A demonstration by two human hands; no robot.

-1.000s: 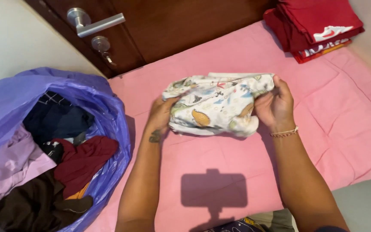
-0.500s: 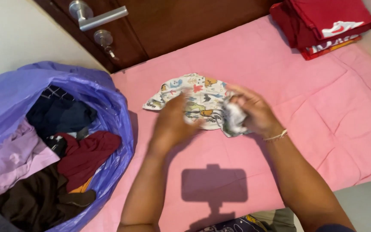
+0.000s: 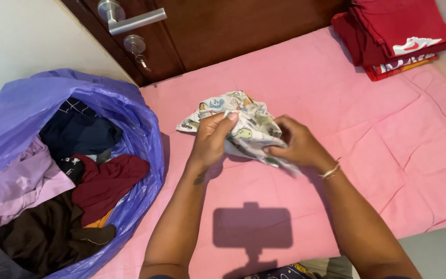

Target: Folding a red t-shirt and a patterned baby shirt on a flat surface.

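Both of your hands are closed on the small white cotton garment printed with colourful cartoon animals [image 3: 236, 121]. Your left hand [image 3: 211, 140] pinches its near edge between thumb and curled fingers, and your right hand [image 3: 295, 144] grips the bunched cloth on the other side, a thin gold bracelet [image 3: 330, 170] at that wrist. The garment is crumpled, and one flat corner trails out onto the pink bedsheet [image 3: 388, 155]; whether the rest of it rests on the sheet or is lifted just clear is hard to tell from this angle. It sits near the middle of the pink surface, somewhat closer to the left edge than to the right.

At the far right corner of the sheet lies a stack of folded dark red garments [image 3: 396, 33], the top one carrying a white shoe graphic, well apart from your hands. Beside the left edge of the sheet stands an open purple plastic bag [image 3: 130, 111] stuffed with loose clothes: a navy piece at the far side, a maroon top [image 3: 109, 181] in the middle, a lilac piece to the left and dark brown cloth nearest you. Beyond the far edge is a dark brown wooden door [image 3: 243, 26] with a silver lever handle [image 3: 130, 18] and a key in the lock below it. The shadow of your head camera falls on the sheet between your forearms.
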